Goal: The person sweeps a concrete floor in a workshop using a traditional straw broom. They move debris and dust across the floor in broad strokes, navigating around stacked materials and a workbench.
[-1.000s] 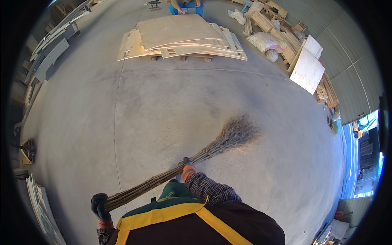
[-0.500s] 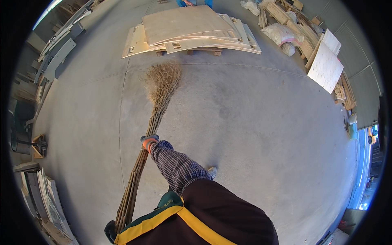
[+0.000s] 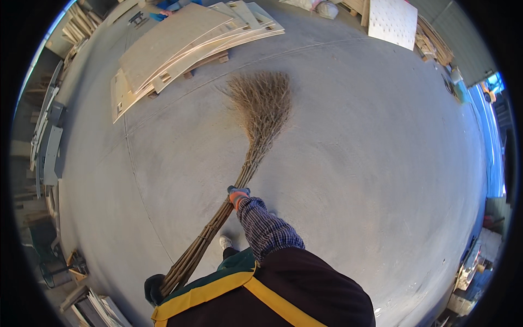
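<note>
A long twig broom (image 3: pixel 215 220) slants across the middle, its bushy brush spread on the grey concrete floor ahead and its bundled handle running down to the lower left. My right hand (image 3: pixel 238 194), in a grey and orange work glove, is closed around the handle below the brush. The checked sleeve of that arm comes up from the lower right. At the handle's near end is my left hand (image 3: pixel 154 289) in a dark glove, closed on the bundled sticks; its fingers are partly hidden. One of my shoes (image 3: pixel 225 242) shows beside the handle.
Stacked plywood sheets (image 3: pixel 174 46) lie on wooden supports at the far left, with a person in blue (image 3: pixel 162 13) behind them. A pale board (image 3: pixel 392 23) leans at the far right near timber. Scrap wood (image 3: pixel 98 308) and long metal pieces (image 3: pixel 52 155) line the left side.
The broom's brush has swung to the right across the floor, my right hand moving with it. The view has turned right, so the plywood stack now sits farther left.
</note>
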`<state>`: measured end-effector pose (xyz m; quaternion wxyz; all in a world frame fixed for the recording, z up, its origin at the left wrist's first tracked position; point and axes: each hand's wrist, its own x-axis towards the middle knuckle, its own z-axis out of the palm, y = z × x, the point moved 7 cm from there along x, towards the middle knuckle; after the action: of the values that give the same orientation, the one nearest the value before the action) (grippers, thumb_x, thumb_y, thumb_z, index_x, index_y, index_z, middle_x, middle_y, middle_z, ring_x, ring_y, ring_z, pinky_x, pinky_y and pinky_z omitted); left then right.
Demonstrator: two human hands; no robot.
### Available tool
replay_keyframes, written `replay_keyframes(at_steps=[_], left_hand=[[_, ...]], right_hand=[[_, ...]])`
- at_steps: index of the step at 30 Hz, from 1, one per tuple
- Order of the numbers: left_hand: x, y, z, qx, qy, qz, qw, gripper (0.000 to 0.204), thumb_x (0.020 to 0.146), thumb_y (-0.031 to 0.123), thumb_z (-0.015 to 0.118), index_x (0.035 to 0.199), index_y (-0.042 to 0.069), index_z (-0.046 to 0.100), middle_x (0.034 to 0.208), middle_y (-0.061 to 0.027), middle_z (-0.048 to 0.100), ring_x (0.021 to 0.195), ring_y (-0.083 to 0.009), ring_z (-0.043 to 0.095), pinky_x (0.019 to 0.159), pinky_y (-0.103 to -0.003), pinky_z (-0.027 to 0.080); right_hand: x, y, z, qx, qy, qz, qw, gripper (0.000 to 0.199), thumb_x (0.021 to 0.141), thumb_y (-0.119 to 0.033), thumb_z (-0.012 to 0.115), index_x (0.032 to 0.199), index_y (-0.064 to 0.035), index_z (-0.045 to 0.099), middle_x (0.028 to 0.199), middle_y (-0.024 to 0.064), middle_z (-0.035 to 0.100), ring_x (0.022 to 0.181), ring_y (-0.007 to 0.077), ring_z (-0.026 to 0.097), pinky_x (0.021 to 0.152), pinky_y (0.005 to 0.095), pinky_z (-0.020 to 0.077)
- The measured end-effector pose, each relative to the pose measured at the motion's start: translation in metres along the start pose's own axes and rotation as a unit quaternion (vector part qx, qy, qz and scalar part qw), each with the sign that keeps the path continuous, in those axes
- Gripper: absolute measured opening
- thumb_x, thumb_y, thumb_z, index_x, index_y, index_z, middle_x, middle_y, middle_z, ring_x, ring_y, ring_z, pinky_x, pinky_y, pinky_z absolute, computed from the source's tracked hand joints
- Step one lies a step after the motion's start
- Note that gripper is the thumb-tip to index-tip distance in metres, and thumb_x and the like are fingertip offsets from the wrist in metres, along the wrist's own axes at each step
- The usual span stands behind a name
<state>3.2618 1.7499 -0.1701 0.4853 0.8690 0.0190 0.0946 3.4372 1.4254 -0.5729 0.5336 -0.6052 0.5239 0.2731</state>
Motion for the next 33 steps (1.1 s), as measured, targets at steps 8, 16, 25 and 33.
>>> replay_keyframes(at_steps=[8,16,25,33], left_hand=[[0.062,0.034,0.097,-0.073,-0.131,0.178,0.972,0.022,0.085,0.022,0.057,0.088,0.001,0.057,0.088,-0.0167,0.060,0.076,-0.0287,0.061,0.067,-0.037,0.050],[0.099,0.083,0.183,-0.051,-0.218,0.308,0.925,0.013,0.078,0.011,0.057,0.087,0.002,0.057,0.084,-0.0157,0.062,0.073,-0.0292,0.062,0.065,-0.037,0.050],[0.175,0.080,0.178,-0.063,-0.136,0.125,0.981,0.016,0.083,0.013,0.050,0.083,0.001,0.059,0.085,-0.0159,0.062,0.079,-0.0307,0.061,0.072,-0.036,0.047],[0.234,0.035,0.095,-0.127,-0.001,0.079,0.989,0.020,0.081,0.017,0.050,0.083,-0.001,0.059,0.085,-0.0134,0.060,0.080,-0.0251,0.058,0.075,-0.034,0.046]], right_hand=[[0.048,0.072,-0.166,0.122,0.142,0.067,0.980,0.049,0.086,-0.035,0.053,0.121,-0.0002,0.051,0.108,0.0176,0.059,0.090,0.0271,0.057,0.077,0.0384,0.0423],[0.068,0.146,-0.257,0.387,0.134,0.133,0.903,0.058,0.080,-0.041,0.060,0.119,0.0002,0.053,0.107,0.0197,0.061,0.086,0.0333,0.058,0.079,0.0440,0.0453],[0.041,0.070,-0.273,0.527,0.076,0.092,0.842,0.035,0.083,-0.046,0.058,0.095,-0.0128,0.058,0.089,0.0052,0.061,0.081,0.0212,0.056,0.071,0.0394,0.0482],[0.063,-0.038,-0.191,0.524,-0.007,0.057,0.850,0.034,0.083,-0.045,0.061,0.092,-0.0117,0.060,0.083,0.0053,0.062,0.071,0.0214,0.055,0.063,0.0411,0.0490]])
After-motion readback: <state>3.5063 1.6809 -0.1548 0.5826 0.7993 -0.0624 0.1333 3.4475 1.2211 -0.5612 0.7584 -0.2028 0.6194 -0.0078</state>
